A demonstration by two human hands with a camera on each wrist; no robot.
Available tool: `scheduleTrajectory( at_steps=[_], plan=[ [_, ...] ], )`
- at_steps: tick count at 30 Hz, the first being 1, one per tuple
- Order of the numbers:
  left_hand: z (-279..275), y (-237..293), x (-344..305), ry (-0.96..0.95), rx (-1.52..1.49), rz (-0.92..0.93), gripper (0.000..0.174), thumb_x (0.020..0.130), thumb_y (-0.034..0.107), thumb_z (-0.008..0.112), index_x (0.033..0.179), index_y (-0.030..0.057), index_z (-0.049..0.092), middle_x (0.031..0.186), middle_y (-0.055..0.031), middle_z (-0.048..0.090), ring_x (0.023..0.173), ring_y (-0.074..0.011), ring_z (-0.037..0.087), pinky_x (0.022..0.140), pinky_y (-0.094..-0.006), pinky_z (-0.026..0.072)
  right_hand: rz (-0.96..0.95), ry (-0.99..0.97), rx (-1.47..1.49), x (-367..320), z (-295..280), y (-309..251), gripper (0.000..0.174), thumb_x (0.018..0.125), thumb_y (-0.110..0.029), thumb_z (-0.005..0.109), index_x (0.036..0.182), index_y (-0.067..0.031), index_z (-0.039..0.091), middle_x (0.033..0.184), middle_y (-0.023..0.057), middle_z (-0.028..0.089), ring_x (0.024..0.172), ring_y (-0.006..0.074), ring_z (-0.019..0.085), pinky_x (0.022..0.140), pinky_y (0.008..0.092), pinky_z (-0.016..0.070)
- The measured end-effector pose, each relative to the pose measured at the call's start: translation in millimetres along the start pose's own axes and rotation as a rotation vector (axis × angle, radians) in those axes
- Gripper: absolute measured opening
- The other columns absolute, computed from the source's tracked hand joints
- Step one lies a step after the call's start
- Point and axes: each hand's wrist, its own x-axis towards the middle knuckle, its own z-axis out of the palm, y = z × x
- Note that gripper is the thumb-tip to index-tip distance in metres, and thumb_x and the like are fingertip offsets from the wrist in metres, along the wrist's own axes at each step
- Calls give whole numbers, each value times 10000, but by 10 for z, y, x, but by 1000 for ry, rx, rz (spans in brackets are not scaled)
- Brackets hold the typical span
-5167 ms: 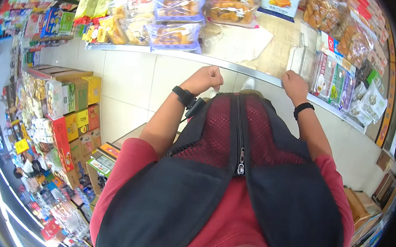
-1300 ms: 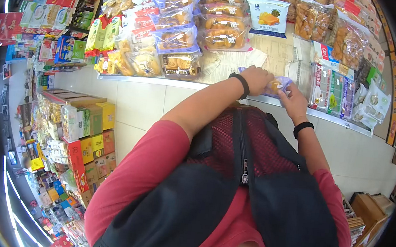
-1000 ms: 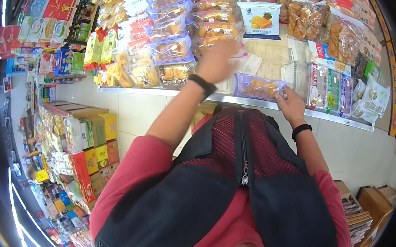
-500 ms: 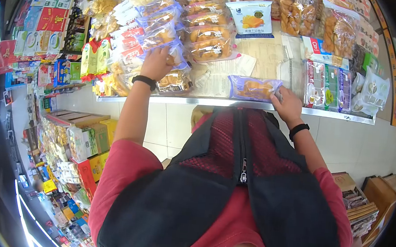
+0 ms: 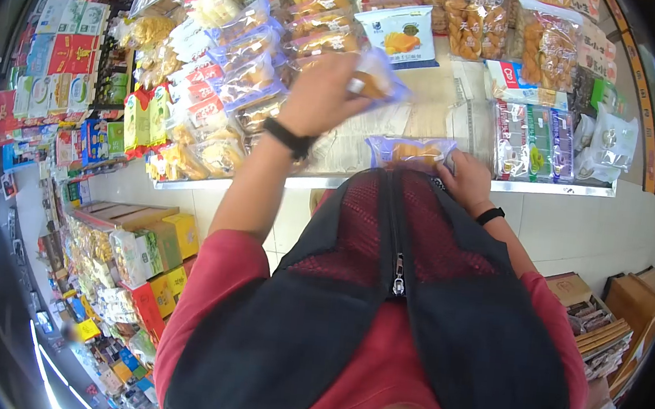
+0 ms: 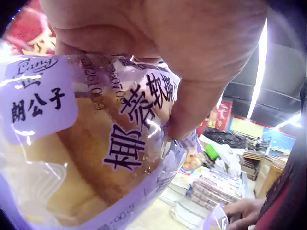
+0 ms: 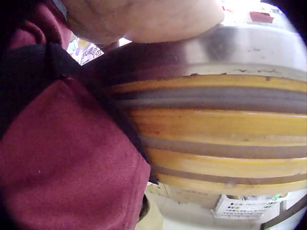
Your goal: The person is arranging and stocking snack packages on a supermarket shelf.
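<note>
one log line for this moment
left hand: grips purple bread packet, above shelf | right hand: holds second packet, flat on shelf near its edge

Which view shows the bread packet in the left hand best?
Left wrist view: the bread packet fills the frame, label sharp. Head view shows it small, blurred, in the left hand; right wrist view shows none of it.

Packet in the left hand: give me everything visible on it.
The packet is a clear, glossy plastic bag with lavender trim and label, black Chinese characters printed on it, golden-brown baked pieces inside. The left hand grips its top, one finger pressed on its front, and holds it tilted in the air above the counter, apart from the second packet that the right hand grips there.
</note>
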Motion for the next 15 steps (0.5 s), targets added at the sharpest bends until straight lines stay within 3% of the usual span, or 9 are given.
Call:
scheduleTrajectory(
  at_steps=[2,3,5,6,8,11,15],
  plan=[
    [364,135,256,-10,-21,121,458,781,323,722,1108,52,551,976,-187,617,908,-368,638,759,-473,517,-36,42,13,-26,9,-13,389,863,-385,660,1093,-75,611,856,135,636,792,348,631,682,462,496],
    [514,204,350,-23,-27,134,458,781,323,722,1108,52,551,976,-187,617,908,-368,638,759,-473,517,-19,36,7,-35,11,-25,393,859,-379,666,1103,-76,609,856,135,634,793,349,629,685,457,497],
    [755,317,473,-245,15,90,448,779,323,711,1094,47,550,999,-197,616,928,-363,643,780,-466,523,-3,37,16,-47,-7,-41,396,854,-377,671,1106,-77,610,851,133,633,793,348,628,684,458,496],
    [896,331,490,-245,19,94,448,779,323,711,1094,47,550,999,-197,616,928,-363,643,780,-466,523,-9,42,22,-21,-15,-46,399,849,-375,676,1109,-79,610,847,132,631,792,347,627,684,458,496],
    [1206,269,457,-449,23,36,599,768,343,737,1230,39,507,1050,-227,602,1020,-386,625,842,-456,520,-3,28,11,-6,-16,-52,402,842,-370,682,1114,-82,611,841,128,630,788,345,626,683,456,496],
    [1460,85,372,-372,-93,53,694,764,367,739,1309,30,474,1094,-248,600,1018,-402,622,861,-461,515,-16,34,-7,-11,3,-45,403,838,-367,683,1115,-83,612,831,124,629,784,342,627,682,452,497],
    [1224,58,326,-392,-163,47,751,785,375,727,1377,22,430,1168,-262,590,1074,-408,600,905,-460,500,-15,-4,-18,11,-12,-40,429,850,-382,673,1153,-90,588,827,124,636,784,337,628,674,450,495]
  ],
)
